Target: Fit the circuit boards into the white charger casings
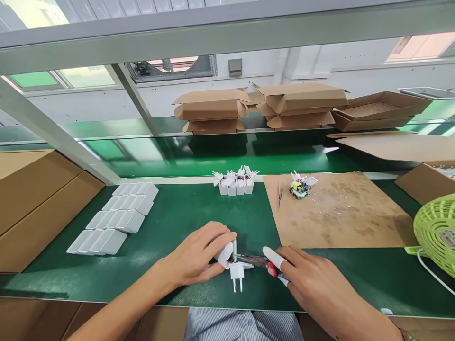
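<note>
Near the front edge of the green bench, my left hand (199, 255) is closed around a small white plastic charger housing (224, 255). A white two-pin plug piece (237, 271) hangs at its open side with the pins toward me. My right hand (305, 270), with white covers on some fingers, grips pliers (256, 260) with red on the handle. The tips of the pliers reach the housing's open side; what they pinch, if anything, is too small to tell. Farther back stands a row of white housings (236, 188) with plug pieces and parts sticking out of their tops.
Rows of white housings (117, 220) lie at left, beside a large carton (42, 203). On a brown board (341, 213) are tweezers (280, 195) and circuit boards with plug parts (300, 185). A green fan (437, 232) stands at right. Cardboard boxes (302, 102) line the back.
</note>
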Available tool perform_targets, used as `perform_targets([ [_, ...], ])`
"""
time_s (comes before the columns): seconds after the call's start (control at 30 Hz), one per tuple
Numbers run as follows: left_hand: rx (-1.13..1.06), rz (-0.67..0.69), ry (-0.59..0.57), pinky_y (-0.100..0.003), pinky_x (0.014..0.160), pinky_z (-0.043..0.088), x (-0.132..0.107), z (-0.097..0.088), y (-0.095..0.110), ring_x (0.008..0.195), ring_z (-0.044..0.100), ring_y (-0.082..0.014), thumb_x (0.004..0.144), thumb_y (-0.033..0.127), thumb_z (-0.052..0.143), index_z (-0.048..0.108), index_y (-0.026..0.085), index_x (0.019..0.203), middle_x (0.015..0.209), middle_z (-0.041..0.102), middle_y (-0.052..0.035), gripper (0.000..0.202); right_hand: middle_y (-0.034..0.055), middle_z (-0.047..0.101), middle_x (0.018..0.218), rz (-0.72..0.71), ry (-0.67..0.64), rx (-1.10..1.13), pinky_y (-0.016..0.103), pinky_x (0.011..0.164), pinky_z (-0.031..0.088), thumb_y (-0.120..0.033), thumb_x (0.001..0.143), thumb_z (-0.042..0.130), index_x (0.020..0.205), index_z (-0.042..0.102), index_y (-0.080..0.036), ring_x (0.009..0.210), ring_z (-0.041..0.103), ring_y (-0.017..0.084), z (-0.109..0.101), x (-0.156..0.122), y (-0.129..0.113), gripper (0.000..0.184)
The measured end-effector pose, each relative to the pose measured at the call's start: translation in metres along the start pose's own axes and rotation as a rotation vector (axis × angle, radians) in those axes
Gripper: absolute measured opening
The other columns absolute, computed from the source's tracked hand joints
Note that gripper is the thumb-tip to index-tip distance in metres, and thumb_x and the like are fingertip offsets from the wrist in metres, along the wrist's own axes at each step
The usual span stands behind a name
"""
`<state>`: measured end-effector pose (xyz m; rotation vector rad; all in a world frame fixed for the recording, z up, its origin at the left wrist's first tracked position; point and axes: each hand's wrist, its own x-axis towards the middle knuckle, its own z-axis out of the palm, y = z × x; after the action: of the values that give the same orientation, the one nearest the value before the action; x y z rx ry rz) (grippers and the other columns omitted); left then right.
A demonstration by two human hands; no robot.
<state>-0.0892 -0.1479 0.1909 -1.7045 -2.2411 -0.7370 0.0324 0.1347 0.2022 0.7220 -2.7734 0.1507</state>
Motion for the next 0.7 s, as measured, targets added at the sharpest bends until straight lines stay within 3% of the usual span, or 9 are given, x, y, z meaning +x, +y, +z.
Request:
perform_targets([
  [0.33, 0.05, 0.047, -0.025, -0.044, 0.087, 0.06, 0.007, -0.005, 0.009, 0.101, 0.066, -0.0276, 0.097, 0.019, 0.055, 0.043, 0.015, 0.148, 0.112, 0.068, -0.0153, 0.053, 0.0043, 0.069, 0.085, -0.014, -0.006, -0.121, 0.033, 0.056, 0.038, 0.006, 0.075, 0.052, 0.088, 0.056, -0.022, 0.068, 0.064, 0.02, 0.001, 0.0, -0.012, 0.032],
  [0.53, 0.152, 0.077, -0.132, -0.045, 0.087, 0.055, 0.009, -0.006, 0.022, 0.102, 0.066, -0.0304, 0.093, 0.019, 0.056, 0.051, 0.008, 0.138, 0.113, 0.069, -0.0176, 0.047, 0.0035, 0.067, 0.075, -0.07, 0.044, -0.183, 0.037, 0.07, 0.044, 0.001, 0.072, 0.056, 0.085, 0.055, -0.022, 0.063, 0.062, 0.023, 0.011, -0.004, -0.012, 0.027],
  [0.7, 0.36, 0.053, -0.247, -0.042, 0.08, 0.055, 0.015, 0.012, 0.05, 0.087, 0.069, -0.0278, 0.091, 0.015, 0.052, 0.052, 0.005, 0.138, 0.104, 0.073, -0.016, 0.048, -0.0008, 0.068, 0.074, -0.025, -0.085, -0.003, 0.03, 0.05, 0.033, 0.002, 0.059, 0.055, 0.086, 0.053, -0.023, 0.048, 0.056, 0.016, 0.014, -0.016, -0.022, 0.037],
])
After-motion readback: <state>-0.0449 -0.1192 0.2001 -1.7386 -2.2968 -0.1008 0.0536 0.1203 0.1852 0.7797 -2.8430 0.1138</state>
